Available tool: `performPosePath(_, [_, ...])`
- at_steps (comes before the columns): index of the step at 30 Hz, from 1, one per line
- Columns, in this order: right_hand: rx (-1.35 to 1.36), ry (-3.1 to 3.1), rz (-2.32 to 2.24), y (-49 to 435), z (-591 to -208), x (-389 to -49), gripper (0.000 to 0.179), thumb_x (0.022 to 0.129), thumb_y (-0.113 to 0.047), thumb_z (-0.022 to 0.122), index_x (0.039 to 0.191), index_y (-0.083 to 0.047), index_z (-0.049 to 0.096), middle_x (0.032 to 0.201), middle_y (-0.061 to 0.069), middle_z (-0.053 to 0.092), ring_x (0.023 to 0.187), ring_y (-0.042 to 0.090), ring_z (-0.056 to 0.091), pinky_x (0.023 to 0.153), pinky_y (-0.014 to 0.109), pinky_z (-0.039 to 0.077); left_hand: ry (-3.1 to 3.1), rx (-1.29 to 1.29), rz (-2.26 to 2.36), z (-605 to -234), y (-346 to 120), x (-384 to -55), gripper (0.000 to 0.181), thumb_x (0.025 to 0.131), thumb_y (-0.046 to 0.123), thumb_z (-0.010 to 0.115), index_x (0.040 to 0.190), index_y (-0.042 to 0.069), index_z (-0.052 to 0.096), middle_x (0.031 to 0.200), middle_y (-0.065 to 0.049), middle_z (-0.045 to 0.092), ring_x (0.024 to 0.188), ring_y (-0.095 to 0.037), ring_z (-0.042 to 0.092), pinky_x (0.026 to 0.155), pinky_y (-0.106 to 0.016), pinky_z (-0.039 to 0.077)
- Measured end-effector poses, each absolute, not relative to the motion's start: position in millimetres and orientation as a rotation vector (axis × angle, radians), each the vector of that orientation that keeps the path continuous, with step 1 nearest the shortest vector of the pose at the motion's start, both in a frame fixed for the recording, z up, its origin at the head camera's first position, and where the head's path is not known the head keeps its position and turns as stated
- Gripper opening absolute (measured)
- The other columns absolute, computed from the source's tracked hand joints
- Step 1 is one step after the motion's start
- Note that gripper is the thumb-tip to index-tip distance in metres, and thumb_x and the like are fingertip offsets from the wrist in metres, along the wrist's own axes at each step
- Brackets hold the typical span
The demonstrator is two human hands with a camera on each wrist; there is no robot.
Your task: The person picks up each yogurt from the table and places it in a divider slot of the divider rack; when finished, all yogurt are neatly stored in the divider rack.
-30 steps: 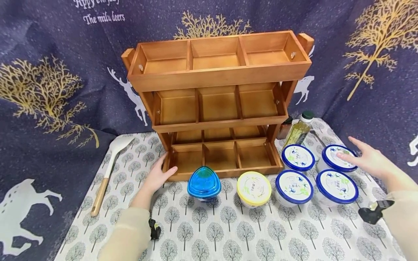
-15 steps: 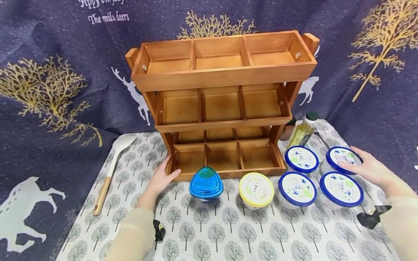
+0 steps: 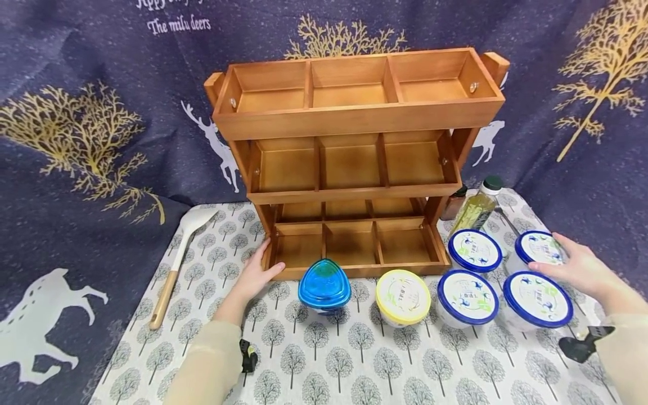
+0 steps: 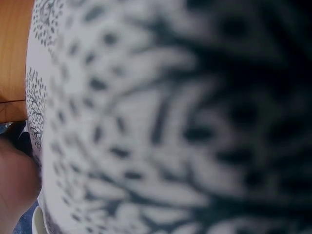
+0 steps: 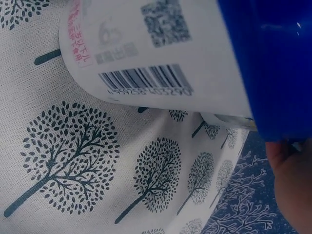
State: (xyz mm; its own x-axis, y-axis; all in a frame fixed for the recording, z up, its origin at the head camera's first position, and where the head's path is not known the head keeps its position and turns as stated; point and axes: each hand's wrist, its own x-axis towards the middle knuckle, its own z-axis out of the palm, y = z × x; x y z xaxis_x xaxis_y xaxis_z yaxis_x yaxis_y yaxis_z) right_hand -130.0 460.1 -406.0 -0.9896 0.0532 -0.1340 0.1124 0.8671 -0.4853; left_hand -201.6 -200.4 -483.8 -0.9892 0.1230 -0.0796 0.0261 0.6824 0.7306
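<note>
My left hand (image 3: pixel 255 278) rests against the lower left corner of a wooden three-tier rack (image 3: pixel 356 119), fingers along its side and thumb extended in front. In the left wrist view part of that hand (image 4: pixel 17 183) shows at the edge, below the wood (image 4: pixel 12 53). My right hand (image 3: pixel 582 267) grips the back right blue-lidded tub (image 3: pixel 539 246), thumb across the lid's near edge and fingers round its right side. The front right blue-lidded tub (image 3: pixel 538 301) stands just before it. In the right wrist view, fingers (image 5: pixel 279 155) meet a blue lid (image 5: pixel 278 58).
Two more blue-lidded tubs (image 3: pixel 468 297), a yellow-lidded tub (image 3: pixel 403 297) and a blue triangular container (image 3: pixel 324 286) stand before the rack. A green-capped bottle (image 3: pixel 476 208) and a brown jar (image 3: pixel 454 205) are behind. A wooden-handled white spoon (image 3: pixel 178 256) lies left.
The right hand has lowered, and its thumb and fingers have closed in on the back right tub's lid. The left hand stays at the rack's corner. The head view has shifted slightly.
</note>
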Motion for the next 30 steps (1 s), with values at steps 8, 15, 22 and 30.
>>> performPosePath(8, [0.178, 3.035, -0.729, 463, -394, -129, 0.103, 0.087, -0.046, 0.061, 0.142, 0.013, -0.004, 0.138, 0.047, 0.003, 0.124, 0.064, 0.004, 0.093, 0.076, 0.010, 2.757, 0.131, 1.211, -479, -198, -200, 0.081, 0.089, 0.046, 0.059, 0.151, 0.032, 0.010, 0.155, -0.013, 0.016, 0.135, -0.051, 0.006, 0.097, -0.074, 0.013])
performPosePath(15, [0.114, 3.105, -0.731, 456, -371, -130, 0.099, 0.088, -0.042, 0.061, 0.144, 0.010, -0.002, 0.141, 0.045, 0.002, 0.128, 0.060, -0.001, 0.095, 0.074, 0.005, 2.764, 0.126, 1.216, -481, -199, -201, 0.083, 0.087, 0.049, 0.060, 0.151, 0.031, 0.010, 0.154, -0.014, 0.017, 0.135, -0.050, 0.007, 0.099, -0.073, 0.013])
performPosePath(22, [0.059, 3.175, -0.812, 445, -353, -130, 0.095, 0.087, -0.038, 0.064, 0.147, 0.004, 0.004, 0.143, 0.042, 0.000, 0.132, 0.056, -0.003, 0.097, 0.074, 0.003, 2.752, 0.116, 1.216, -482, -199, -201, 0.084, 0.086, 0.051, 0.060, 0.151, 0.031, 0.010, 0.154, -0.015, 0.016, 0.136, -0.050, 0.005, 0.099, -0.073, 0.012])
performPosePath(30, [0.084, 3.232, -0.853, 436, -342, -129, 0.092, 0.084, -0.034, 0.068, 0.149, -0.001, 0.012, 0.143, 0.041, 0.008, 0.130, 0.057, 0.007, 0.098, 0.073, 0.009, 2.764, 0.115, 1.205, -483, -199, -201, 0.084, 0.087, 0.050, 0.060, 0.151, 0.032, 0.010, 0.154, -0.015, 0.017, 0.135, -0.050, 0.007, 0.098, -0.073, 0.013])
